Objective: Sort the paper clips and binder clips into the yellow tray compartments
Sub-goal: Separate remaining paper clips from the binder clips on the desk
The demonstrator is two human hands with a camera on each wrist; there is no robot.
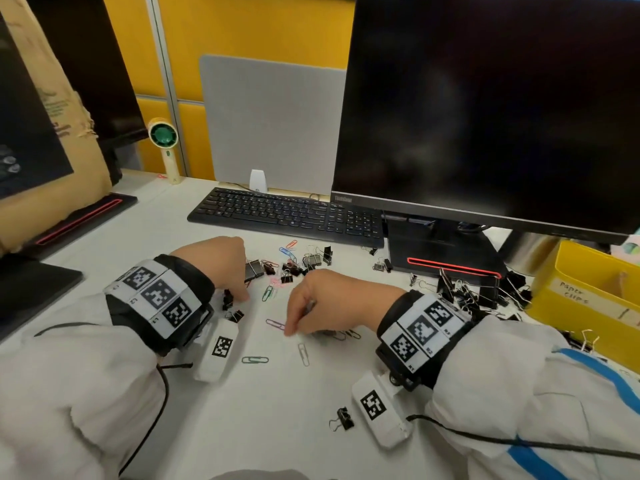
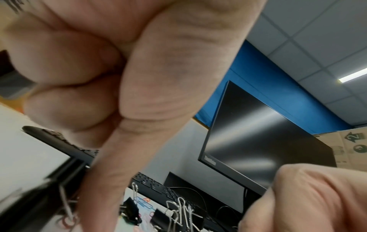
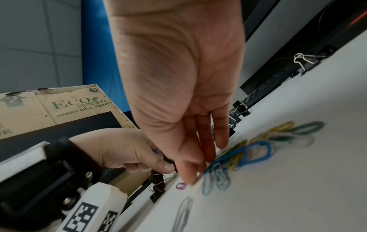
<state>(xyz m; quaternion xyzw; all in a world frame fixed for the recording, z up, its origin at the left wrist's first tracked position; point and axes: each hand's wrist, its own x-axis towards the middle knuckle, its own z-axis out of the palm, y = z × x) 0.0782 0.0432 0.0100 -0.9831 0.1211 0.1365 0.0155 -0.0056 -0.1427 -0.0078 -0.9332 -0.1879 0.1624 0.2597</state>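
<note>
The yellow tray, with a wall labelled "paper clips", stands at the right edge. My left hand is curled, its fingertips down on the table, pinching a small black binder clip. My right hand points straight fingers down. They touch a heap of blue, yellow and green paper clips beside a purple paper clip. More binder clips are piled near the tray.
A mixed scatter of clips lies before the keyboard. The monitor and its base stand at the back right. A cardboard box stands at the left. A lone binder clip sits near my right wrist.
</note>
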